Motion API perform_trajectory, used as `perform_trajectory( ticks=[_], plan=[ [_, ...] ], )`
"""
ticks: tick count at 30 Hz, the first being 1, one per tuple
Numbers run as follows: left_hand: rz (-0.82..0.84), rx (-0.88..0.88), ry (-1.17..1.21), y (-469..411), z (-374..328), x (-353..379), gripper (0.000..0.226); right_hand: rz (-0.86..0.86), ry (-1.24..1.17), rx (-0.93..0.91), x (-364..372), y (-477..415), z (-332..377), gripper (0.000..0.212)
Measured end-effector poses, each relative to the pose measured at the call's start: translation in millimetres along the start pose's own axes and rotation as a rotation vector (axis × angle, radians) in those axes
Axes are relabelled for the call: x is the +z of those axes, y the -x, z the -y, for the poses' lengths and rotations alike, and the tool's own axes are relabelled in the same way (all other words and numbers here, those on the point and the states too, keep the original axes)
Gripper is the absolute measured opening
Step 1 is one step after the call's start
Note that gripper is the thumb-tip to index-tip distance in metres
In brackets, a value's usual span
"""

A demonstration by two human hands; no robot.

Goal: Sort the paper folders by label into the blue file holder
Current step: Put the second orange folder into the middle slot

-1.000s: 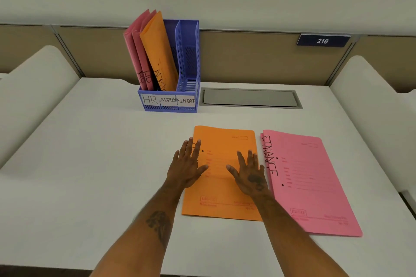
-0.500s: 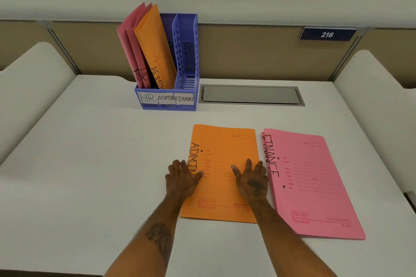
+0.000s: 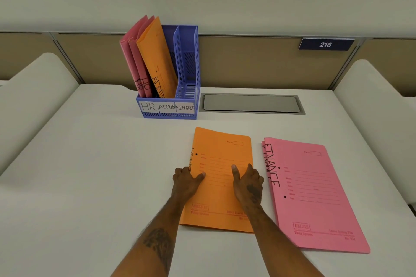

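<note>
At lower centre of the frame my left hand (image 3: 185, 183) and right hand (image 3: 247, 184) each pinch a long edge of the flat orange paper folder (image 3: 219, 162), thumbs on top; I judge it light, floppy and slick, so mid-edge grips suit it.
</note>
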State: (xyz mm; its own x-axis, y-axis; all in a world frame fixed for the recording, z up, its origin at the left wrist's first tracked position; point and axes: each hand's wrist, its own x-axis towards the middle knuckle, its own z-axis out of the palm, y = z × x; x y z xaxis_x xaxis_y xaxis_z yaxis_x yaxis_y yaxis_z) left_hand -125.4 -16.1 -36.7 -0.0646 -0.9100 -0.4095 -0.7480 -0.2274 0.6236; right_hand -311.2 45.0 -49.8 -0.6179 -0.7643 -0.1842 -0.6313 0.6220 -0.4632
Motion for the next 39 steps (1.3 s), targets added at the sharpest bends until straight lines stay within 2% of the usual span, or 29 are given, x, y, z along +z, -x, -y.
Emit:
perform_trajectory(
  ticks=[4, 11, 17, 21, 28, 34, 39],
  plan=[
    [0.023, 0.004, 0.294, 6.0, -8.4, -9.6, 0.069, 0.012, -0.005, 0.012, -1.5, -2.6, 3.0, 0.079],
    [-0.080, 0.108, 0.343, 20.5, -28.0, -22.0, 0.057, 0.098, -0.038, -0.006, -12.8, -12.2, 22.0, 0.082],
    [-0.257, 0.207, 0.434, 31.2, -59.3, -46.6, 0.048, 0.075, -0.174, -0.294, -65.0, -24.0, 115.9, 0.081],
    [-0.385, 0.269, 0.482, 36.1, -79.0, -67.6, 0.045, 0.004, -0.256, -0.452, -111.5, -21.0, 187.6, 0.090],
    [-0.602, 0.320, 0.496, 46.7, -101.5, -91.1, 0.045, -0.224, -0.242, -0.555, -169.6, 2.5, 272.4, 0.103],
    [-0.697, 0.356, 0.419, 51.2, -99.5, -109.2, 0.054, -0.369, -0.171, -0.646, -187.2, 25.8, 310.5, 0.079],
    [-0.688, 0.433, 0.369, 43.1, -82.8, -137.1, 0.045, -0.455, -0.171, -0.711, -191.4, 38.7, 337.2, 0.052]
  ],
)
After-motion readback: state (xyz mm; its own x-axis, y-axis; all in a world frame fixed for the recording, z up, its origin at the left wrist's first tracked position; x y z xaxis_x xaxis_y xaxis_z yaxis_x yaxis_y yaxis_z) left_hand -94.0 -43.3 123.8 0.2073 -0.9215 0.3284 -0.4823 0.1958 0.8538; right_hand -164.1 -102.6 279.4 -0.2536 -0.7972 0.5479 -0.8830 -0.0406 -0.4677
